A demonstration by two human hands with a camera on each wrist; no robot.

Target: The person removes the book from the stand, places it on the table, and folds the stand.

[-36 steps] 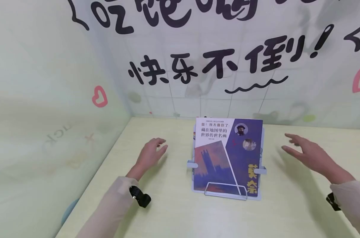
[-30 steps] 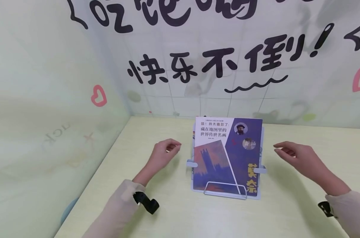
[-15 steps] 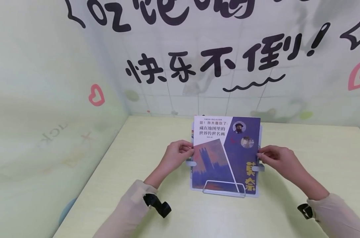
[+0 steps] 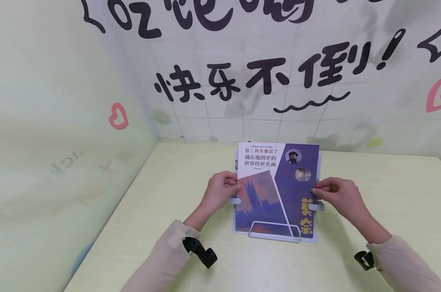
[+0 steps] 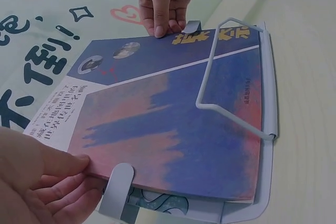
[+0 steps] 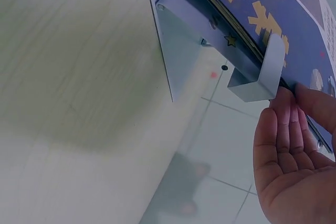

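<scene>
Book in stand, left hand, right hand pinching edges

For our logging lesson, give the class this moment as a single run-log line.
book: on stand, clips over side edges | left hand: pinches left edge | right hand: pinches right edge

A pale yellowish table is stretching out beneath the fingers of the left hand and the right hand, spreading past them on both sides, its far edge lying beyond them. Directly on it, a light-blue book stand is standing between both sets of fingers, leaning back. A soft shadow is falling just nearer the viewer than the right fingers.
</scene>
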